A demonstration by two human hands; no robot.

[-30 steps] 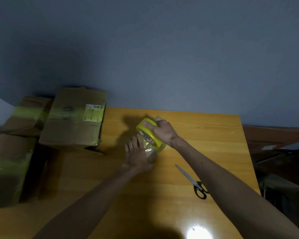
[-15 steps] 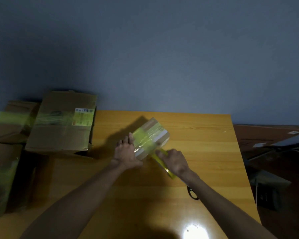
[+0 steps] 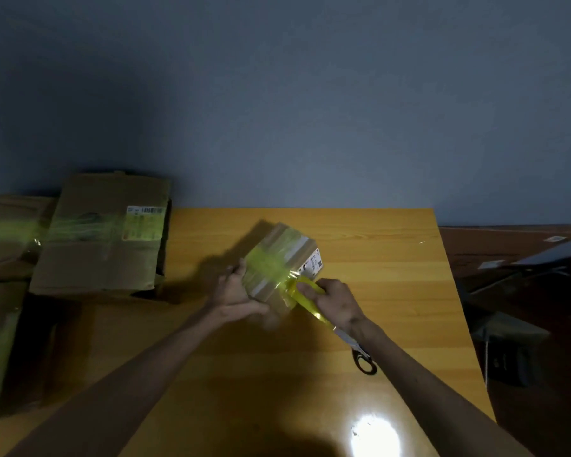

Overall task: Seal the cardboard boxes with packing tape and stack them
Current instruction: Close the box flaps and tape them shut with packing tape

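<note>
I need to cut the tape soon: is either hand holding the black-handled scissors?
No: the black-handled scissors lie on the wooden table while the right hand grips the yellow tape roll.

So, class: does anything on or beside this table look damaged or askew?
The large taped box beside the table looks crumpled, its lower right corner torn and its top sloping unevenly.
</note>
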